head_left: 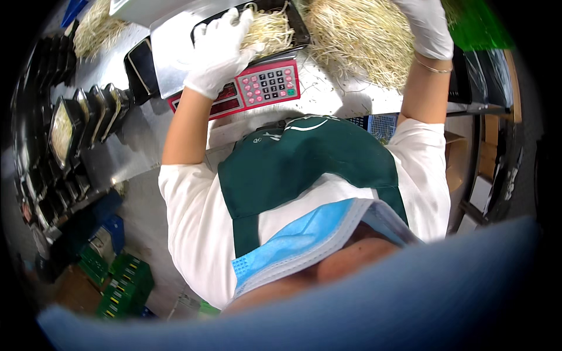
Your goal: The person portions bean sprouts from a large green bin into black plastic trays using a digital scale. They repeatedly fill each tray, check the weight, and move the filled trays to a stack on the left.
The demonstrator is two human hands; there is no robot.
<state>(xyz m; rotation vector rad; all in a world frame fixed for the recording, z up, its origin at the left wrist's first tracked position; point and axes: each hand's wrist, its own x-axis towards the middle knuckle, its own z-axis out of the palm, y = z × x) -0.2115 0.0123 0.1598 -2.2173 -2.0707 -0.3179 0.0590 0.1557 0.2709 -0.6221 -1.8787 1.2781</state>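
Observation:
A black plastic tray of bean sprouts rests on a digital weighing scale with a red keypad panel. My left hand, in a white glove, lies over the left part of the tray with its fingers spread on the sprouts; whether it grips any cannot be told. My right hand, gloved too, is at the top right edge of the view, beside a large heap of sprouts. Its fingers are cut off by the picture's edge, so what it holds is hidden.
Filled black trays stand on edge in a row at the left, near stacks of black trays. Another sprout pile lies at the upper left. Green crates stand on the floor, and a blue basket is beneath the metal table.

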